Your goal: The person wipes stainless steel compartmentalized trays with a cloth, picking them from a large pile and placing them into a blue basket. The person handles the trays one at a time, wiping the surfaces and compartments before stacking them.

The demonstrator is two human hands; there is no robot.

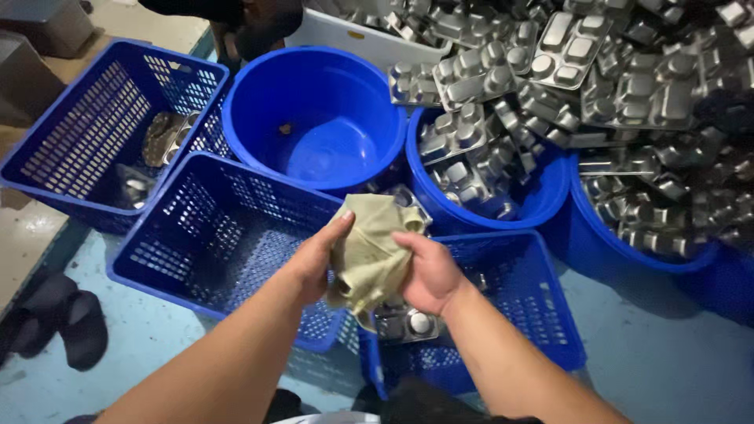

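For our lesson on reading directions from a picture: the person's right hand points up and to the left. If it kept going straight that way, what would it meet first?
The right hand already presses into the olive cloth, so that comes first. Just beyond lies the left hand, though depth is hard to judge.

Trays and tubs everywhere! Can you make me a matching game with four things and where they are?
Things:
1. cloth
2. left hand
3. dark sandals
4. empty round blue tub

Places:
A. on the floor at the left edge
B. behind the blue baskets, in the middle
C. held between both hands
D. gripping the cloth's left side

Pairs: 1-C, 2-D, 3-A, 4-B
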